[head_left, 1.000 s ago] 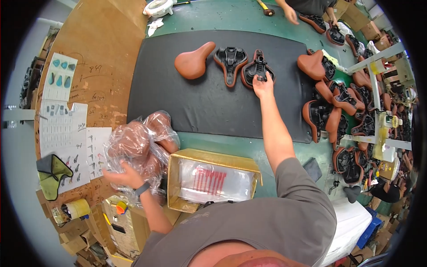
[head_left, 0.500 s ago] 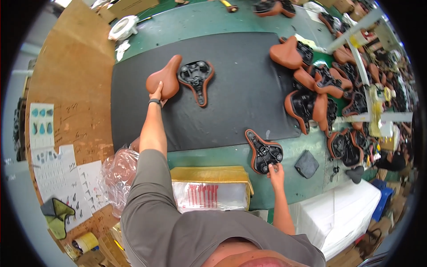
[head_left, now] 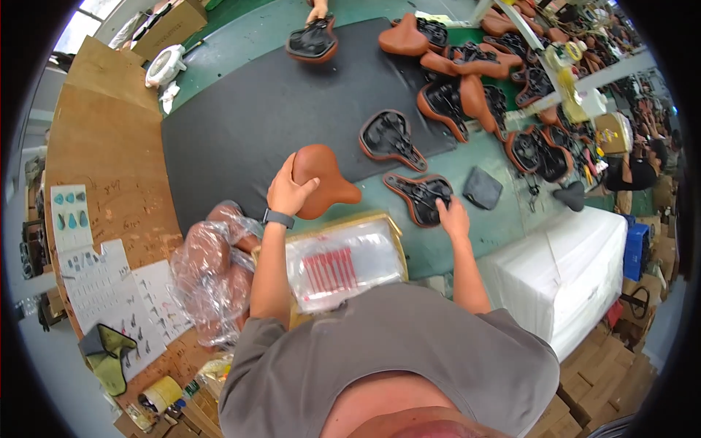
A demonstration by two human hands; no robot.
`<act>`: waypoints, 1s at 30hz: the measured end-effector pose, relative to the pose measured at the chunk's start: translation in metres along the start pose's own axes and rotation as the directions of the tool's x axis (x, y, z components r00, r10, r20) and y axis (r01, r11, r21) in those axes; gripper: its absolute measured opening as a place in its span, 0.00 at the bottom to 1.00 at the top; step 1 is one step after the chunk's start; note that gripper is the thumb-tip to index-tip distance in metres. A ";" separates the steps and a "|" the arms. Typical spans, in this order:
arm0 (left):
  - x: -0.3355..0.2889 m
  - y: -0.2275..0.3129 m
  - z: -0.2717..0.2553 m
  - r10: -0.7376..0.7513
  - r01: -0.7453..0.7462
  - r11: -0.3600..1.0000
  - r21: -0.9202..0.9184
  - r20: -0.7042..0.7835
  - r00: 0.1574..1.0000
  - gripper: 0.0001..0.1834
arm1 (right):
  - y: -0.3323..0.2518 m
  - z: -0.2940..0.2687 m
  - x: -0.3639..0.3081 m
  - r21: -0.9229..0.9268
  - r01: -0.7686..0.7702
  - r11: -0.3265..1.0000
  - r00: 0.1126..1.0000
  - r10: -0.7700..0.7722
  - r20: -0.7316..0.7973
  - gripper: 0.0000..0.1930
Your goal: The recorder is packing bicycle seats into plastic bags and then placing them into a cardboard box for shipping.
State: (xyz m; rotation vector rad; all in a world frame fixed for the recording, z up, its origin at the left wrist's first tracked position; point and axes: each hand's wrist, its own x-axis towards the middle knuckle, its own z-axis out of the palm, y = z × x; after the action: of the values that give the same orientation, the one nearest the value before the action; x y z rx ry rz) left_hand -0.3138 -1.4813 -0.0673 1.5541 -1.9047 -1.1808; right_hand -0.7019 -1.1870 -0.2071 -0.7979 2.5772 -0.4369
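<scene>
My left hand [head_left: 288,191] grips a brown bicycle saddle [head_left: 323,177], top side up, at the near edge of the black mat [head_left: 255,117]. My right hand [head_left: 453,217] rests on an upside-down saddle [head_left: 418,194] with a black underside, lying on the green table beside the mat. Another upside-down saddle [head_left: 391,136] lies on the mat just beyond. A cardboard box [head_left: 343,264] covered with clear plastic sits right in front of me.
Bagged brown saddles [head_left: 212,270] lie to my left. A heap of saddles [head_left: 482,80] fills the far right. Another person's hand [head_left: 316,11] holds a saddle [head_left: 312,40] at the far edge. A white block [head_left: 566,270] stands to my right, papers [head_left: 109,292] to my left.
My left hand has drawn the brown saddle from the far mat to its near edge. My right hand stays on the upside-down saddle, which has shifted a little left.
</scene>
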 end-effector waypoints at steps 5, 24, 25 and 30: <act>-0.112 0.083 -0.026 0.363 -0.338 0.917 -0.212 0.089 0.928 0.49 | -0.039 -0.079 -0.073 0.820 0.079 0.566 0.892 -0.408 0.196 0.47; -0.338 0.115 0.118 0.574 -0.605 0.714 0.352 0.201 0.794 0.87 | 0.035 -0.143 -0.334 0.532 -0.844 0.069 0.376 -0.631 0.678 0.37; -0.334 0.110 0.123 0.616 -0.643 0.715 0.274 0.188 0.765 0.87 | 0.041 -0.146 -0.337 0.545 -0.834 0.089 0.374 -0.635 0.676 0.37; -0.328 0.117 0.101 0.483 -0.485 0.870 -0.082 0.333 0.810 0.75 | 0.064 -0.154 -0.356 0.609 -0.789 0.078 0.376 -0.722 0.580 0.39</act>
State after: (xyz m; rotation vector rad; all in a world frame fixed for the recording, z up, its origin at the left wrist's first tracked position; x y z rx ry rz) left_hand -0.3628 -1.1370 0.0339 0.7999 -2.3400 -1.2572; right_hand -0.5344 -0.8993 0.0023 -0.1154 0.4958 -1.1420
